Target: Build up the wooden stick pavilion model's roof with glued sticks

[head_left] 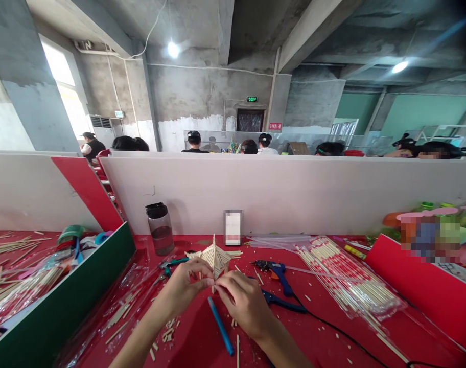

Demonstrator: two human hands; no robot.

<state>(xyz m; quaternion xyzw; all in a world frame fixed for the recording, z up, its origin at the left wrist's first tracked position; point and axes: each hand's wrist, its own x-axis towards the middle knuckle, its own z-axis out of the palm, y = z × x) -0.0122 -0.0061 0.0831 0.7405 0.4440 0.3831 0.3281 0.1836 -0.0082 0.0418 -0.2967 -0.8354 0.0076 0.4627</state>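
Note:
A small model built of pale wooden sticks (216, 255), with a pointed, roof-like top, stands on the red table in front of me. My left hand (190, 283) is closed in a pinch at its near side. Opposite it, my right hand (240, 299) is also pinched, and the fingertips of both hands meet. Whatever lies between them is too small and hidden to name. Below the hands lies a blue pen (220, 327). A blue hot glue gun (277, 273) rests to the right, with blue-handled pliers (282, 300) just under it. Green-handled pliers (175, 263) lie left of the model.
A dark water bottle (160, 230) and a propped phone (233, 228) stand near the white partition (286, 197). Packed wooden sticks (348, 273) lie at right, beside the glue gun's black cable. Green (64, 301) and red (420, 291) boards flank the table. Stick offcuts are scattered about.

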